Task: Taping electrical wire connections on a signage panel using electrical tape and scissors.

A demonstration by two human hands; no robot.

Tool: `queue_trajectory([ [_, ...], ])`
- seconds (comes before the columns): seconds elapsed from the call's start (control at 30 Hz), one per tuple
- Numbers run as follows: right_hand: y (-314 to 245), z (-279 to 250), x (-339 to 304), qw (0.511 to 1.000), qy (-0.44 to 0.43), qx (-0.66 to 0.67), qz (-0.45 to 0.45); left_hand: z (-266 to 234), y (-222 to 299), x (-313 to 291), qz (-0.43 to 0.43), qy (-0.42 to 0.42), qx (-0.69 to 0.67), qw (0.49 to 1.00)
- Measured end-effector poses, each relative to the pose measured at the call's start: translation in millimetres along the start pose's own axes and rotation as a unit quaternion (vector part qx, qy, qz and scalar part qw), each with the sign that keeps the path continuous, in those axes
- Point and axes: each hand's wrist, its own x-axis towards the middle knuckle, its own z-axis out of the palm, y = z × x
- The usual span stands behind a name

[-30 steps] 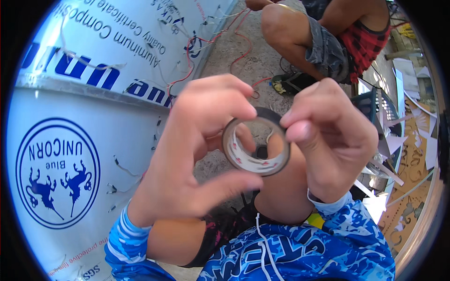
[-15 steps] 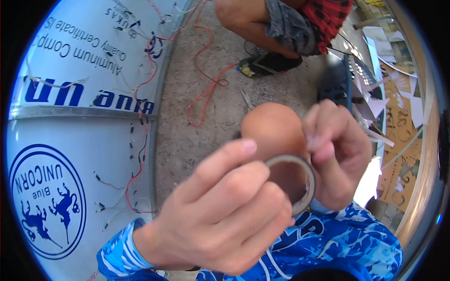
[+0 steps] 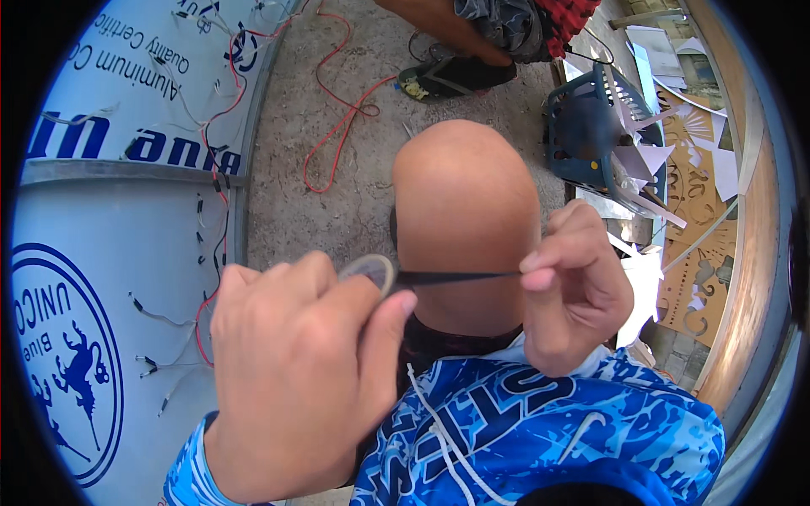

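My left hand (image 3: 304,363) grips a roll of black tape (image 3: 371,271), with its fingers wrapped about the ring and the thumb along its near side. A dark strip of tape (image 3: 460,277) runs taut from the roll to my right hand (image 3: 578,291). There, thumb and forefinger pinch the free end. The stretched strip hangs in the air above my bare knee (image 3: 464,194). Part of the roll is hidden behind my left fingers.
On the left lies a large pale blue-white panel (image 3: 143,202) with red and black wires (image 3: 221,236) and small connectors along it. Behind, another person's foot in a dark sandal (image 3: 460,78) rests on concrete. A blue-green basket (image 3: 582,160) of white scraps stands right, beside a brown cut-out sheet (image 3: 692,278).
My hands have moved apart, drawing a length of tape off the roll. My left hand has shifted left and turned the ring more edge-on. The whole view has shifted slightly.
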Motion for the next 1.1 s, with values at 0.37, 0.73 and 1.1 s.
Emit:
queue_trajectory([
  [0.37,20,-3,4,0.991,0.06,-0.093,0.07,17,-20,23,0.12,0.056,-0.16,0.978],
  [0.73,16,-15,13,0.976,0.038,0.021,0.212,27,-23,34,0.216,0.014,-0.27,0.938],
  [1.1,13,-12,20,0.964,0.024,0.018,0.264,18,-28,30,0.18,-0.034,-0.347,0.92],
])
